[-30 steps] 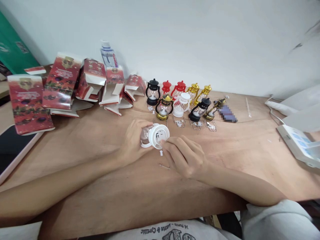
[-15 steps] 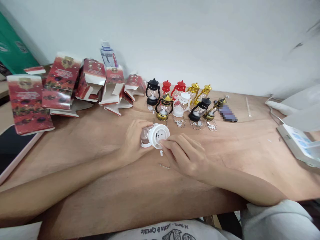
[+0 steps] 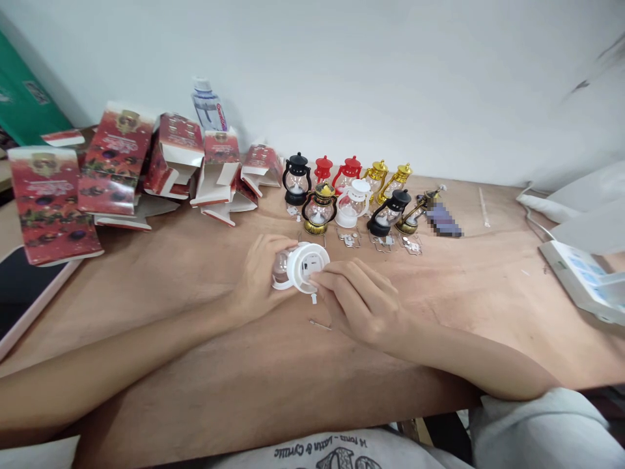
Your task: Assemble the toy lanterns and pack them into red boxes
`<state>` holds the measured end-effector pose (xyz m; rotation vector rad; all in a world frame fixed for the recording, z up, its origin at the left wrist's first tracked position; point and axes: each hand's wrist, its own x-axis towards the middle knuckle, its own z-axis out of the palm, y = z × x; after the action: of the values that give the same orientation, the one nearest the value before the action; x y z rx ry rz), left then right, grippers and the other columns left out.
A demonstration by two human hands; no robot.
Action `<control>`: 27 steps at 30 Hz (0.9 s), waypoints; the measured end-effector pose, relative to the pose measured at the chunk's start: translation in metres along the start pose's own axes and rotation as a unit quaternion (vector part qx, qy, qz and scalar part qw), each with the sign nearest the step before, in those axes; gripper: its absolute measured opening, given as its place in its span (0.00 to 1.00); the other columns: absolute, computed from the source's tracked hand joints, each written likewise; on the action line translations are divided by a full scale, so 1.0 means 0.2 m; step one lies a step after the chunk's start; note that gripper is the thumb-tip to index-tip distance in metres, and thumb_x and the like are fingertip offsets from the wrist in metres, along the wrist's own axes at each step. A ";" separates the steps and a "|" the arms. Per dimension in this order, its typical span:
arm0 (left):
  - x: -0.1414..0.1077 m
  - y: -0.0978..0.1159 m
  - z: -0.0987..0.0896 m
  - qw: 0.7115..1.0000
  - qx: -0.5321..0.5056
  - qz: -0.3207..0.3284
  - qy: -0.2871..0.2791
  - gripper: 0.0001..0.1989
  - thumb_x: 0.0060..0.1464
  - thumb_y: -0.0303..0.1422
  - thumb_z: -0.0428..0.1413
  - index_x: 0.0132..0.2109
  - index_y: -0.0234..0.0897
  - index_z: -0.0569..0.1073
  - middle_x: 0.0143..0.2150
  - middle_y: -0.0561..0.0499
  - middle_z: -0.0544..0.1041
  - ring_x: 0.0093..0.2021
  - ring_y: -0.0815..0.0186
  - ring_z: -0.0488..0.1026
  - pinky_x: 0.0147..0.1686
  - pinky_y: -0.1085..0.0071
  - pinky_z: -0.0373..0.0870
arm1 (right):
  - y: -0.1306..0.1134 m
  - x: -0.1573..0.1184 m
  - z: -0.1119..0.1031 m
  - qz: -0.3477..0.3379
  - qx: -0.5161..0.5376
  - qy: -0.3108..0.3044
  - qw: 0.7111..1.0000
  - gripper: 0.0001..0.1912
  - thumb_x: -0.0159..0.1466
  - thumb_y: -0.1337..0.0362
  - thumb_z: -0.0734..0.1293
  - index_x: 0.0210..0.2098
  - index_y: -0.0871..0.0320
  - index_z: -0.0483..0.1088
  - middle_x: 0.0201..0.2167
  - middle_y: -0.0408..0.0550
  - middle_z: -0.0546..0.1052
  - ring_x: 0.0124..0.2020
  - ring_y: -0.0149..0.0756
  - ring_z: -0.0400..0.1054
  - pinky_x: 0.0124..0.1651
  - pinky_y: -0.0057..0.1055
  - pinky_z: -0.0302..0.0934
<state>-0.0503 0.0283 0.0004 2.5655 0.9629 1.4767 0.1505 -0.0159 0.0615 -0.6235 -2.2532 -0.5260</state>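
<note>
A small white lantern [image 3: 294, 268] lies tilted on its side in my left hand [image 3: 261, 273], whose fingers wrap round its clear body. Its round underside faces me, and pale and dark parts show inside. My right hand [image 3: 359, 296] has thumb and fingers pinched at the lower right rim of that underside. Whatever the pinch holds is hidden by the fingertips. Just below the lantern a small white tab [image 3: 314, 299] lies on the wooden table [image 3: 273, 397]. Nearer to me rests a thin metal piece [image 3: 319, 324].
Several small lanterns in black, red, gold, bronze and white stand behind, a black lantern [image 3: 389, 213] among them. Wire handles and small parts [image 3: 349, 238] lie before them. Red cartons [image 3: 117, 156] and a bottle [image 3: 209, 107] are left. A white device [image 3: 581, 277] sits right.
The lantern has turned slightly in my left hand, so its underside shows at a different angle. My right fingers stay at its rim. The whole view has shifted a little.
</note>
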 end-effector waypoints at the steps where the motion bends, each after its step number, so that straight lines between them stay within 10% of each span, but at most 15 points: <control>1: 0.00 0.00 0.00 1.000 0.000 0.004 0.000 0.22 0.57 0.38 0.60 0.54 0.37 0.62 0.46 0.46 0.72 0.44 0.59 0.70 0.41 0.61 0.70 | 0.00 0.00 0.00 0.001 0.009 0.001 1.000 0.05 0.64 0.78 0.64 0.38 0.65 0.68 0.30 0.53 0.78 0.32 0.35 0.72 0.32 0.31 0.70; 27: -0.02 -0.03 0.03 0.999 0.004 0.031 0.007 0.22 0.60 0.42 0.55 0.56 0.37 0.61 0.47 0.45 0.72 0.45 0.60 0.69 0.43 0.62 0.70 | -0.01 0.00 0.02 -0.079 -0.046 0.057 0.994 0.06 0.63 0.77 0.65 0.39 0.73 0.72 0.36 0.61 0.80 0.37 0.40 0.75 0.43 0.33 0.75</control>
<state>-0.0513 0.0328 -0.0080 2.6176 0.9008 1.5113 0.1480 -0.0155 0.0582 -0.4505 -2.1903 -0.7301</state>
